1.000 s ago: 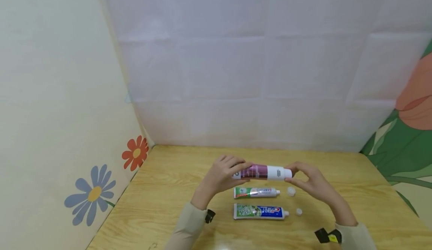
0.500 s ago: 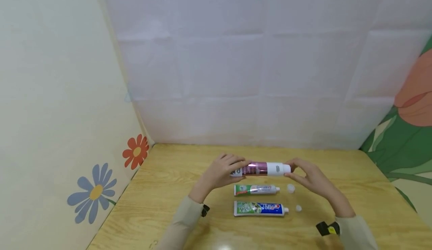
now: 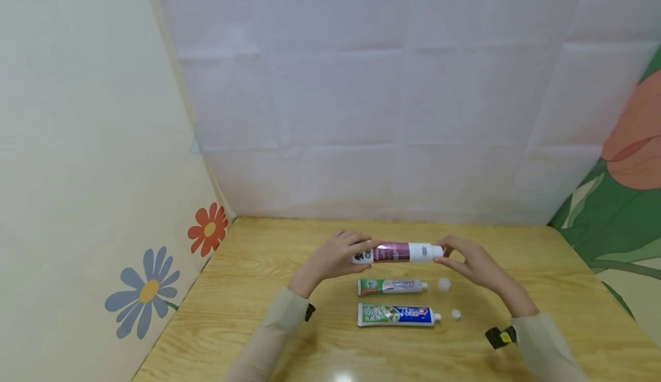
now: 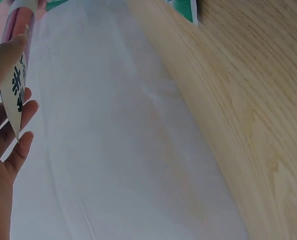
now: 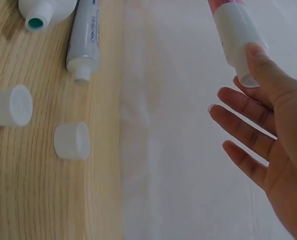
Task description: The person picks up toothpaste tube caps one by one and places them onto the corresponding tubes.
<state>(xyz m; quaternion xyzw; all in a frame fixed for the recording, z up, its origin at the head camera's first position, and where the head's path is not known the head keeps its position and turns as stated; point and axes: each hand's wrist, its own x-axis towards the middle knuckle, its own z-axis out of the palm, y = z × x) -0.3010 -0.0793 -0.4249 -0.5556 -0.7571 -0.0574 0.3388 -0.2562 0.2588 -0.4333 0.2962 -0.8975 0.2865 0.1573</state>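
Note:
A purple and white toothpaste tube (image 3: 392,252) is held level above the table, its cap end to the right. My left hand (image 3: 337,257) grips its flat tail, thumb on one face and fingers behind, as the left wrist view shows on the white tail (image 4: 17,92). At the other end my right hand (image 3: 476,264) pinches the white cap (image 5: 245,70) between thumb and index finger. The other right fingers (image 5: 246,112) are spread apart. Below lie a green and silver toothpaste tube (image 3: 395,287) and a larger green and blue one (image 3: 396,315), both uncapped.
Two loose white caps, one larger (image 3: 444,284) and one smaller (image 3: 456,314), lie on the wooden table (image 3: 248,324) right of the tubes' nozzles. A white sheet (image 3: 361,112) hangs along the back edge. Flower-patterned panels (image 3: 93,170) stand at both sides.
The tube has turned a little, and more lettering shows on its tail beside the left fingers. Both hands keep their places at its ends. The head view has shifted slightly.

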